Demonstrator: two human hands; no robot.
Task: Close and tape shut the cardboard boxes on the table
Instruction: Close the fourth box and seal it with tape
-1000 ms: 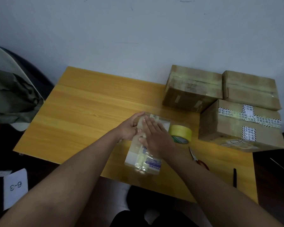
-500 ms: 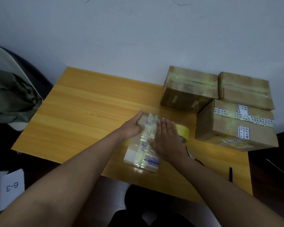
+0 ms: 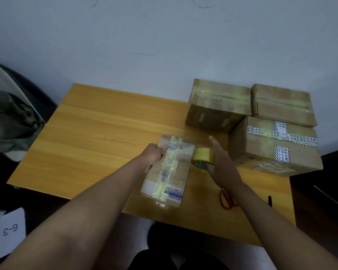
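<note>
the small flat box (image 3: 168, 170) lies closed at the front middle of the worktop (image 3: 98, 137), with a strip of pale tape already running its length and a cross strip near its far end. the left hand (image 3: 154, 154) rests on the box's left far edge, fingers curled over the side, steadying it. the right hand (image 3: 220, 164) holds the yellow tape roll (image 3: 203, 155) just right of the box's far end, fingers curled round the roll and one finger extended upward.

judged step: applying a further strip across the box. to do it well, keep the left hand pressing the box flat so it cannot slide, anchor the free tape end on one side wall, draw the roll across at low angle under even tension, then smooth the strip from centre outward to expel folds. whether the tape end is free or stuck to the roll cannot be told.

right of the box and nearer the person, red-handled scissors (image 3: 227, 199) lie ready for the cut, with a dark pen (image 3: 269, 200) beyond them. three larger taped boxes (image 3: 271, 145) stand grouped to the box's far right, against a plain pale wall (image 3: 164, 45).

the worktop is yellow wood-grain laminate. well left of the box is a chair (image 3: 12, 121) draped with dark green fabric; below it, a paper marked "6-3" (image 3: 10, 230).
</note>
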